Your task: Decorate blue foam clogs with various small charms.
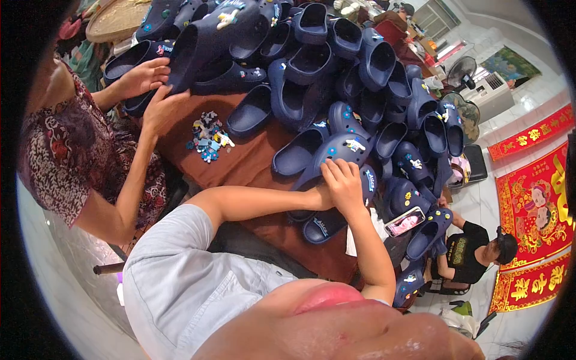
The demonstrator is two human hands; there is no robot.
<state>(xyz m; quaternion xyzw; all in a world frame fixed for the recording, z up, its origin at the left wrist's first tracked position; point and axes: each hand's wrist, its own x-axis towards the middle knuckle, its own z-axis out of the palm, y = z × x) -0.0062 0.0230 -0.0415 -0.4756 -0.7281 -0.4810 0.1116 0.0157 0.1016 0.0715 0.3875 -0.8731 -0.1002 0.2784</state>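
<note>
My right hand (343,181) is closed on a navy blue clog (337,155), its fingers bent over the upper beside a white figure charm and blue flower charms. My left hand (319,197) meets the same clog at its lower side. Its fingers are hidden behind the clog and my right hand. Under and around this clog lie other navy clogs, one of them a plain-topped clog (298,151) just to its left. A pile of small coloured shoe charms (209,137) rests on the brown cloth (255,174), left of my hands.
Many navy clogs (309,63) are heaped across the far side. A person in a patterned top (66,162) sits at the left, hands on another clog (185,57). A phone (405,222) with a lit screen leans among clogs at right. Beyond are a person in black (468,255) and a fan (462,73).
</note>
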